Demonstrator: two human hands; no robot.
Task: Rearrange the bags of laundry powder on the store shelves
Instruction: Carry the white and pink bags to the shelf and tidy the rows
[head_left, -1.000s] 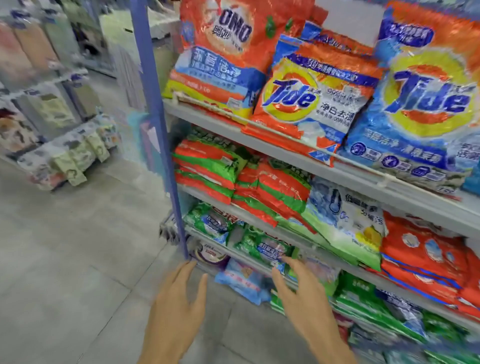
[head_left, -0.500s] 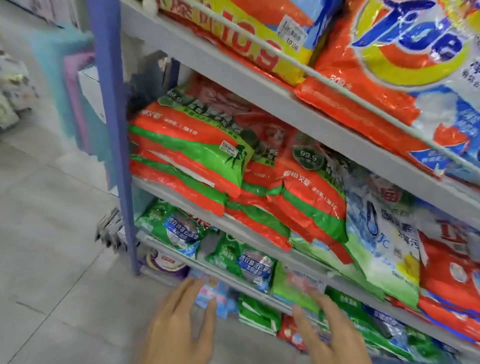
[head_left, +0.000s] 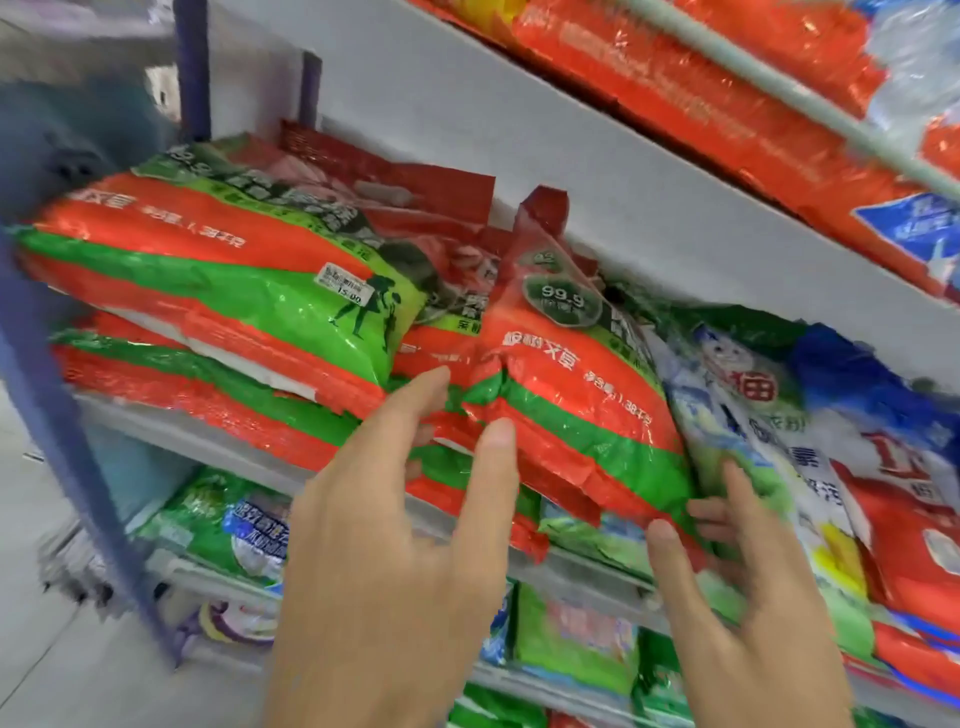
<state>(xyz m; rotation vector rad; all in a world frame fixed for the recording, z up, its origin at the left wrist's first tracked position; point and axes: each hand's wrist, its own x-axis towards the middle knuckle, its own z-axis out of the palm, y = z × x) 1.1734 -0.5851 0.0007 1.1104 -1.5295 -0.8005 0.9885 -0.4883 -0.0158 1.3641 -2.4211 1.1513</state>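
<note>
Since both hands are already at it, the move turns on the leaning red-green bag (head_left: 576, 415). It sits directly ahead, between the two hands, on the middle shelf (head_left: 171, 423). Its long axis is steep: the top seal tips back toward the underside of the upper shelf (head_left: 519, 156), and the bottom edge hangs past the middle shelf's front edge.

The left hand (head_left: 395, 551) is at the bag's left side. Its fingers are spread and mostly straight, the index tip on the left edge crease and the thumb flat on the front face. It is open, not clamped.

The right hand (head_left: 753, 613) sits lower, at the bag's bottom right corner. Its thumb is at the bottom edge, and its fingers (head_left: 719, 514) slip in between this bag and the white-blue bag (head_left: 779, 431) just beside it. It also looks open, touching rather than gripping. Neither hand is clearly nearer, as both are in contact.

At the left end of the shelf, against the blue post (head_left: 78, 441), a flat stack of red-green bags (head_left: 218, 291) lies with its long axes along the shelf. It touches the leaning bag's left side.

The bags are glossy plastic film, crinkled and pillow-shaped, and the powder fill probably slumps and shifts when a bag is lifted. The slick film may slide, so a two-sided squeeze is likely needed. The shelves are flat grey metal. More green bags (head_left: 249, 525) lie on the shelf below.
</note>
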